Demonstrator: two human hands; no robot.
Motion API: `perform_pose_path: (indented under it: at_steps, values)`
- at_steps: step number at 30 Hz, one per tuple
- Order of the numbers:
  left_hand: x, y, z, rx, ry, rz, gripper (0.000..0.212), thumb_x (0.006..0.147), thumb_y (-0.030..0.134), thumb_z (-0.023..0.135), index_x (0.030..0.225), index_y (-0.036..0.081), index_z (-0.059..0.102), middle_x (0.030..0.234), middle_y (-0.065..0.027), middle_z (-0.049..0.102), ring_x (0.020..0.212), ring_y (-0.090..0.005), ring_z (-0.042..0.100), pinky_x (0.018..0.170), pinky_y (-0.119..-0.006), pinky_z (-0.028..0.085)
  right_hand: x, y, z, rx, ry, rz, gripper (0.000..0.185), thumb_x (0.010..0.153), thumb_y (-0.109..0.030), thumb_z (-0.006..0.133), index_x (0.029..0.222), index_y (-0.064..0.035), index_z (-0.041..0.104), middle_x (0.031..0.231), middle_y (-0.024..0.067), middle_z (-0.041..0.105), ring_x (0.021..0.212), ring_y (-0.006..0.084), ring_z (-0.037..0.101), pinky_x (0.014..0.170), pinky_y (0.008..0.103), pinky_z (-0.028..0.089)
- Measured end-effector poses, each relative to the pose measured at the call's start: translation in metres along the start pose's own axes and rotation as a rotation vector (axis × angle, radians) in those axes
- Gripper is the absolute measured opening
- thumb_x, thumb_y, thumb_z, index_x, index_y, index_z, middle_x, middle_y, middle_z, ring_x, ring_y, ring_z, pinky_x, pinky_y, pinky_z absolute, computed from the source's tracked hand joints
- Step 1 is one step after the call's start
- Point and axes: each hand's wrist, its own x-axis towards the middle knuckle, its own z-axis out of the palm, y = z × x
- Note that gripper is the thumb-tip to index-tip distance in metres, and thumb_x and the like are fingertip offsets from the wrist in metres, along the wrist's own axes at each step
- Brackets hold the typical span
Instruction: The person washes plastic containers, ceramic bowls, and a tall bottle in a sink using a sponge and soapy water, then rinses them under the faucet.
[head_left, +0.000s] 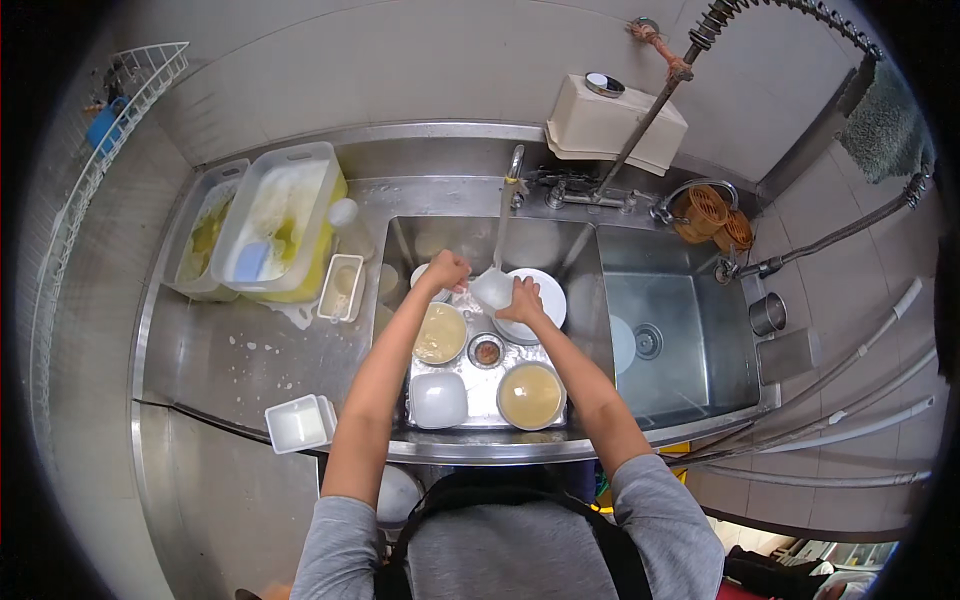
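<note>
My right hand (525, 301) grips a small white dish (491, 291) under water running from the tap (516, 161). Close to the dish's left side is my left hand (448, 271), its fingers bent together; whether they touch the dish or hold anything is unclear. Behind my right hand sits a stack of white plates (553, 298) in the steel sink. A round white dish (421, 280) is partly hidden by my left hand. Nearer me are two round bowls of cloudy yellowish liquid (439, 335) (531, 396), a squarish white dish (439, 400) and the drain (486, 351).
Left of the sink stand a plastic tub of suds (328, 169) with a blue sponge (252, 261), a second tub (180, 259), a bottle (351, 229) and a rectangular container (343, 289). White containers (296, 425) overhang the counter's front edge. A second basin (686, 337) adjoins on the right.
</note>
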Motion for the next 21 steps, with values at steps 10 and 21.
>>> perform_pose_path:
  at_steps: [10,21]
  values:
    - [0.108,0.007,0.039,0.163,0.158,0.04,0.011,0.068,0.008,0.059,0.074,-0.001,0.058,0.071,-0.0109,0.059,0.065,-0.0181,0.058,0.057,-0.029,0.048,0.004,-0.019,-0.005,0.061,0.166,-0.178,0.093,0.043,-0.027,0.076,0.117,0.0051,0.028,0.108,0.0196,0.036,0.1,0.0355,0.035,0.085,0.0407,0.037]
    - [0.07,-0.006,0.067,0.42,-0.078,0.292,0.034,0.045,0.02,0.075,0.073,0.007,0.062,0.067,-0.0076,0.06,0.062,-0.02,0.056,0.062,-0.031,0.045,0.079,0.006,-0.034,0.134,0.269,-0.305,0.081,0.048,-0.018,0.072,0.114,0.0035,0.03,0.103,0.0228,0.039,0.094,0.0395,0.04,0.083,0.0421,0.036]
